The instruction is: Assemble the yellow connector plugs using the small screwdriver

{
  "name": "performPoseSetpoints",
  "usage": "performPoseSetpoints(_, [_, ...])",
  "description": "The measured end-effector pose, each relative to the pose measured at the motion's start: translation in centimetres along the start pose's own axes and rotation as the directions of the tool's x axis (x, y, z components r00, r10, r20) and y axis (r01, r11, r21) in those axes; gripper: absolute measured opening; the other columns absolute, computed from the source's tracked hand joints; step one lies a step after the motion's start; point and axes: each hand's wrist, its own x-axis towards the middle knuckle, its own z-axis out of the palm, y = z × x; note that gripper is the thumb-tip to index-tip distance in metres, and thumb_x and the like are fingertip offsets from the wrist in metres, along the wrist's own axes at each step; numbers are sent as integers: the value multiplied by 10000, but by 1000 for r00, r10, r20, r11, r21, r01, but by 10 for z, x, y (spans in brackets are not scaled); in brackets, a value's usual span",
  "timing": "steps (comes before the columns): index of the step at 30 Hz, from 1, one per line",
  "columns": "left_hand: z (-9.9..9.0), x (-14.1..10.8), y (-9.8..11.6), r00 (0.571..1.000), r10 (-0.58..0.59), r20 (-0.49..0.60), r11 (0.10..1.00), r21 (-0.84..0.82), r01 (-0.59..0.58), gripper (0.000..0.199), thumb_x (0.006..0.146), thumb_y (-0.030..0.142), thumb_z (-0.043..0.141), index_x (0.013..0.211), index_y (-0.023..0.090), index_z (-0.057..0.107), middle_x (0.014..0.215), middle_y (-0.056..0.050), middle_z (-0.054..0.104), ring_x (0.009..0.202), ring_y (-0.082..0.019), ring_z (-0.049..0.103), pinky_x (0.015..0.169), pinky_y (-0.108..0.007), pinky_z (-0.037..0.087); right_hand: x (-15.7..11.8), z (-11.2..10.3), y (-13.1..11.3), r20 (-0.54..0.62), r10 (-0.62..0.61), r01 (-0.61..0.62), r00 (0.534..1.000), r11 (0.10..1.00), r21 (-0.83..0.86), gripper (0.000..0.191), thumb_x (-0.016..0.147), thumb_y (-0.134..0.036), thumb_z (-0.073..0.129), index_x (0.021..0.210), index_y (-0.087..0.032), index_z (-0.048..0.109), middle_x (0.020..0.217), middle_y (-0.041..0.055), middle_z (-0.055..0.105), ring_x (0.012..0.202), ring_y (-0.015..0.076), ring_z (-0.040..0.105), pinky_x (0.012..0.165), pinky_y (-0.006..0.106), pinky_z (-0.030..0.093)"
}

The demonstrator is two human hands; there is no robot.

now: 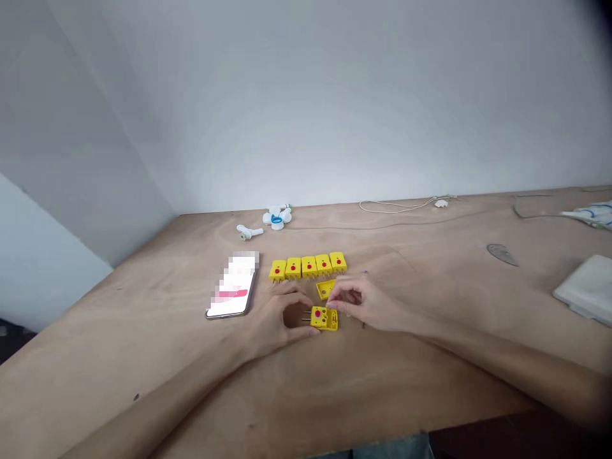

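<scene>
A yellow two-pin plug [319, 317] with a red dot lies on the table, its inner side facing up and its pins pointing left. My left hand [282, 315] steadies it, thumb at the near edge and fingers at the far edge. Over the plug's right end, my right hand [361, 303] is closed in a pinch; whatever sits between its fingertips is too small to name. Just behind the plug rests a loose yellow cover [326, 289], partly hidden by the right hand.
Several yellow plugs [308, 267] stand in a row behind my hands. A phone [234, 284] lies to the left. Farther back are white plastic fittings [276, 220] and a thin pale cord [399, 207]. A white box-like object [586, 287] is at the right.
</scene>
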Motion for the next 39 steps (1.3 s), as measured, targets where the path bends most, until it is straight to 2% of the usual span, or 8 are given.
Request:
performPoseSetpoints(4, [-3, 1, 3, 1000, -5, 9, 1000, 9, 5, 274, 774, 377, 819, 987, 233, 724, 1070, -58, 690, 1009, -278, 627, 899, -427, 498, 9, 9, -4, 52, 51, -54, 997, 997, 58, 284, 915, -454, 668, 823, -191, 718, 737, -14, 656, 623, 121, 529, 574, 254, 400])
performPoseSetpoints(12, [-3, 0, 3, 999, -35, 13, 999, 12, 35, 270, 780, 379, 806, 999, 240, 731, 1090, -64, 688, 1033, -288, 624, 917, -446, 504, 6, 12, 1, -37, 16, -16, 999, 1000, 4, 274, 920, -454, 662, 855, -202, 748, 775, 8, 707, 637, 135, 557, 564, 262, 419])
performPoseSetpoints(17, [-5, -2, 0, 999, -14, 31, 1000, 13, 13, 292, 791, 353, 803, 1050, 250, 719, 1140, -58, 680, 1089, -286, 613, 945, -439, 503, 3, -2, 3, -72, -33, 25, 997, 993, -116, 262, 963, -394, 605, 880, -199, 758, 749, 14, 707, 598, 126, 543, 530, 258, 389])
performPoseSetpoints(20, [-7, -3, -3, 999, 34, 41, 999, -10, -33, 269, 809, 309, 788, 1061, 258, 710, 1153, -37, 682, 1097, -260, 615, 965, -409, 498, -1, -18, 5, -72, -114, 96, 991, 971, -218, 187, 954, -303, 609, 921, -198, 760, 817, 26, 719, 670, 139, 595, 580, 264, 435])
performPoseSetpoints(24, [-7, -4, -5, 998, 18, 53, 1000, -1, -18, 269, 820, 324, 779, 1069, 253, 706, 1160, -49, 676, 1107, -270, 606, 960, -419, 499, -6, -29, 15, 11, -145, 144, 989, 971, -190, 150, 938, -272, 631, 980, -204, 757, 803, 24, 724, 651, 144, 611, 579, 263, 475])
performPoseSetpoints(32, [-8, -5, -4, 998, 18, 65, 1000, 15, -19, 269, 845, 348, 755, 1091, 253, 700, 1188, -53, 661, 1134, -277, 594, 980, -421, 493, -9, -23, 25, 23, -127, 129, 992, 981, -144, 131, 937, -310, 638, 969, -252, 751, 834, 41, 728, 661, 178, 627, 581, 303, 502])
performPoseSetpoints(39, [-8, -6, -4, 997, 8, 78, 1000, 21, -10, 281, 852, 358, 748, 1110, 260, 696, 1188, -49, 660, 1127, -270, 598, 979, -422, 496, -7, -25, 26, 86, -76, 90, 993, 981, -173, 201, 933, -367, 636, 947, -202, 751, 820, 30, 718, 674, 157, 615, 634, 281, 503])
